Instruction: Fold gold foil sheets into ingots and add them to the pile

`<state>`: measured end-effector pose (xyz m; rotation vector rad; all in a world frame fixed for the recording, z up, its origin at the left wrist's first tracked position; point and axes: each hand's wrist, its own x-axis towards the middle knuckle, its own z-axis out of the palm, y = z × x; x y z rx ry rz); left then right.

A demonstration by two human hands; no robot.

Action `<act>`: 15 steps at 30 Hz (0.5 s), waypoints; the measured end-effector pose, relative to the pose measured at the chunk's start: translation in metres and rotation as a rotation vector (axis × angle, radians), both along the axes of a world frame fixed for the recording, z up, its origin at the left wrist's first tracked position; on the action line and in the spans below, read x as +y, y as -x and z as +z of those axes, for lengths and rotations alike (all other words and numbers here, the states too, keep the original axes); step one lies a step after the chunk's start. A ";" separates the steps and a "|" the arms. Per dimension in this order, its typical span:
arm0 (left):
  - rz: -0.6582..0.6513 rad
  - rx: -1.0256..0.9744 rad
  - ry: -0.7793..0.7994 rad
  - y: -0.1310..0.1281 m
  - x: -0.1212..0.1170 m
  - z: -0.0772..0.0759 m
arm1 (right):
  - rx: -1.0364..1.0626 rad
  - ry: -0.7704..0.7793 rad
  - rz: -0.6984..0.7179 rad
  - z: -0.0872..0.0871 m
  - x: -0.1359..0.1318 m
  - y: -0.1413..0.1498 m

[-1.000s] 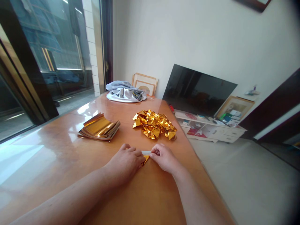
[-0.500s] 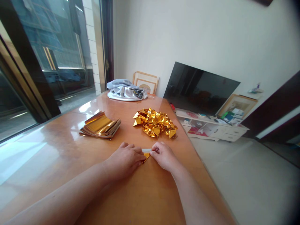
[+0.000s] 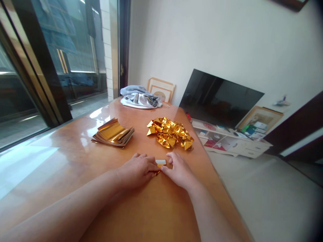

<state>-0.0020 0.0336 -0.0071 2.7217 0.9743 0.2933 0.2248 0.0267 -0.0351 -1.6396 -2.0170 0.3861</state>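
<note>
A small folded piece of gold foil paper (image 3: 161,165) lies on the wooden table between my two hands, with a whitish strip along its far side. My left hand (image 3: 138,170) presses its bent fingers down on the left part of this paper and covers some of it. Against the right side rests the thumb of my right hand (image 3: 178,168). Its index finger is held apart from the thumb, past the paper's right end. Beyond my left hand is a stack of flat gold foil sheets (image 3: 113,133). Farther right sits a heap of folded gold foil pieces (image 3: 171,132).
Bundled light-coloured cloth (image 3: 140,97) lies at the table's (image 3: 141,215) far end, near framed pictures (image 3: 161,90). A television (image 3: 219,99) and a low white cabinet (image 3: 239,146) stand beyond the right edge. Sliding glass doors (image 3: 50,74) are at left.
My right index finger has come away from the whitish strip, and the thumb now presses the paper. More of the strip shows. The whole view has shifted slightly.
</note>
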 end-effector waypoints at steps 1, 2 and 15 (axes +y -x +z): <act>-0.003 -0.007 0.002 0.000 0.000 -0.001 | -0.010 0.003 0.004 0.001 -0.001 0.000; -0.006 -0.014 0.004 0.001 0.001 -0.002 | -0.019 0.006 0.007 0.002 -0.003 0.000; -0.001 -0.073 0.037 0.002 0.002 -0.004 | -0.038 0.059 0.027 0.005 -0.006 0.000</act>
